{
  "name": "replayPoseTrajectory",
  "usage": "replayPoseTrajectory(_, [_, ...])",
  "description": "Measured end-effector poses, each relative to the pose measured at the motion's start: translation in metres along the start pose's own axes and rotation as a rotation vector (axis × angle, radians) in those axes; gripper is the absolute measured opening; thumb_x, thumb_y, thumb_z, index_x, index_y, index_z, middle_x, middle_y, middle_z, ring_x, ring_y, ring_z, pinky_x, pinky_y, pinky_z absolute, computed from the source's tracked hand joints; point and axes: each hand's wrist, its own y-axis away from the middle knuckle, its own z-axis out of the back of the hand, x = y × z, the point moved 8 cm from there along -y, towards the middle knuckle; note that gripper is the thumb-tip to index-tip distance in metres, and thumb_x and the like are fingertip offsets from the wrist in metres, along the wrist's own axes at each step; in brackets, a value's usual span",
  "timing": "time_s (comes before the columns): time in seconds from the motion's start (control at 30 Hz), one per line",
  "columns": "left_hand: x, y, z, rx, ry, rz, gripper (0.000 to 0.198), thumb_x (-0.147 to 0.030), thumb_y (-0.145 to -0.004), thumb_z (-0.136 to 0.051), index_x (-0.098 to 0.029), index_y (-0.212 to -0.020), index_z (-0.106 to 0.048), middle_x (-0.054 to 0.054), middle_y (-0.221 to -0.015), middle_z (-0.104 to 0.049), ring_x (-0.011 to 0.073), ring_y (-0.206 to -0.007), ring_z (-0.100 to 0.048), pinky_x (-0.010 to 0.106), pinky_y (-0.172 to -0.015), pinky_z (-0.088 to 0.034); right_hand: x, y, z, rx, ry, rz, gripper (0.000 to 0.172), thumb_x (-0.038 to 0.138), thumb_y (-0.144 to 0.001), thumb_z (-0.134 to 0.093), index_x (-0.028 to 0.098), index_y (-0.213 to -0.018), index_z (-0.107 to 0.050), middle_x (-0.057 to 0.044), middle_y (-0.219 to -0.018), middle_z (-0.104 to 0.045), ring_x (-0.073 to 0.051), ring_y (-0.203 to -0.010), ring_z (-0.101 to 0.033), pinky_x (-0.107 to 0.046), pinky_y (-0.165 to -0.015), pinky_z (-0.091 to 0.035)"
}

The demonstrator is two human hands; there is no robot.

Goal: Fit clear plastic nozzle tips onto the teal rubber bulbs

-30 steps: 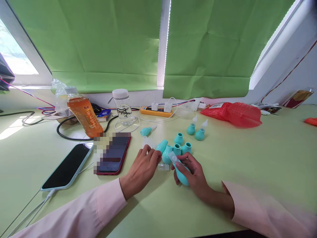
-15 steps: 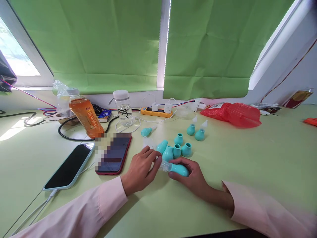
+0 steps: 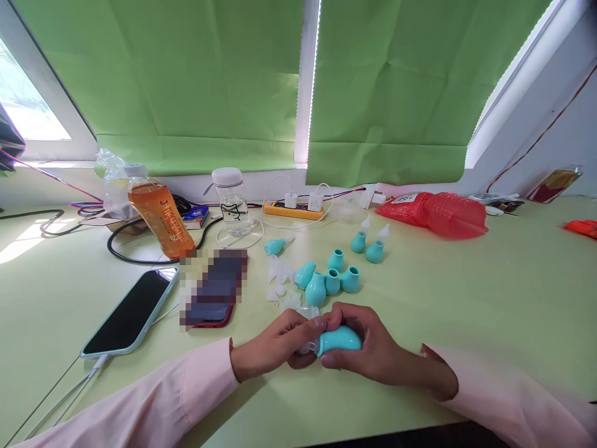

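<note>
The right hand's (image 3: 373, 347) grip clasps a teal bulb (image 3: 341, 339) above the near surface (image 3: 466, 298), neck toward nine o'clock, where the left hand (image 3: 275, 345) pinches a clear fitting (image 3: 310, 346); loose bulbs (image 3: 316, 290) sit toward twelve.

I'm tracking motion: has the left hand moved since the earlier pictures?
Yes, the left hand has moved away from the power strip and slightly right.

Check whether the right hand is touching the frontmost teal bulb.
Touching. The head view shows the right hand curled around the frontmost teal bulb, thumb along its near side.
</note>
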Motion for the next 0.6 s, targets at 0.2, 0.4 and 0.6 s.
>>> replayPoseTrajectory(0.2, [-0.009, 0.002, 0.005, -0.011, -0.229, -0.029, 0.045, -0.052, -0.081, -0.024, -0.017, -0.053, -0.032, -0.007, -0.04, -0.028, 0.006, -0.038, -0.026, 0.02, -0.039, -0.022, 0.053, -0.013, 0.033, 0.022, -0.105, 0.127, 0.024, 0.035, -0.062, -0.064, 0.022, -0.072, -0.046, 0.0, -0.067, -0.059, -0.012, -0.049, -0.052, -0.027, -0.046, -0.041])
replayPoseTrajectory(0.4, [0.006, -0.003, 0.013, -0.25, -1.563, -0.068, 0.017, -0.029, -0.083, -0.036, -0.016, -0.09, -0.046, 0.005, -0.076, -0.054, 0.0168, -0.065, -0.052, 0.027, -0.055, -0.041, 0.097, -0.072, 0.086, -0.223, 0.328, 0.305, 0.027, 0.038, -0.061, -0.063, 0.021, -0.08, -0.054, -0.001, -0.077, -0.058, -0.018, -0.078, -0.057, -0.03, -0.068, -0.043])
replayPoseTrajectory(0.6, [0.014, -0.006, 0.018, -0.331, -1.864, -0.107, 0.022, -0.027, -0.084, -0.034, -0.016, -0.101, -0.041, 0.006, -0.081, -0.053, 0.0193, -0.067, -0.054, 0.027, -0.048, -0.043, 0.048, -0.136, 0.089, -0.143, 0.776, 0.3, 0.026, 0.035, -0.066, -0.057, 0.016, -0.081, -0.048, -0.003, -0.083, -0.055, -0.014, -0.077, -0.054, -0.025, -0.064, -0.042])
